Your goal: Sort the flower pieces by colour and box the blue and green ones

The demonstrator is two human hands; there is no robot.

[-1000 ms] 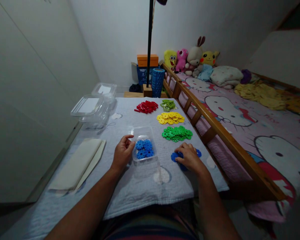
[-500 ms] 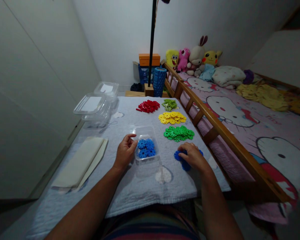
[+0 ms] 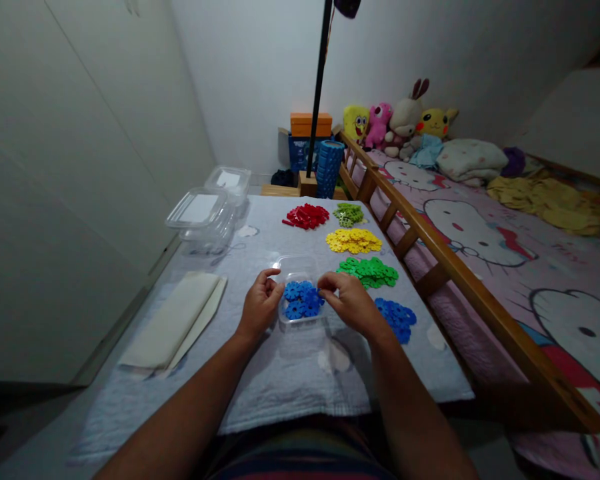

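A clear plastic container (image 3: 300,261) stands on the cloth-covered table with several blue snowflake-shaped discs (image 3: 295,309) inside. My left hand (image 3: 261,301) is closed on the container's left wall, thumb near the rim. Over its right side, my right hand (image 3: 347,300) pinches a blue snowflake disc (image 3: 321,299) between thumb and fingers. To the right of that hand lies a loose pile of blue discs (image 3: 397,319), partly covered by my forearm. Behind it is a pile of green discs (image 3: 370,272).
Yellow discs (image 3: 354,241), light-green pieces (image 3: 349,214) and red pieces (image 3: 307,216) lie in piles farther back. Stacked clear containers (image 3: 205,230) stand at the left rear, a folded cream cloth (image 3: 175,320) nearer me. A wooden bed rail (image 3: 430,247) borders the table's right side.
My right hand has moved left from the blue pile to the container, carrying a blue disc. My left hand stays at the container. The whole view has shifted slightly.
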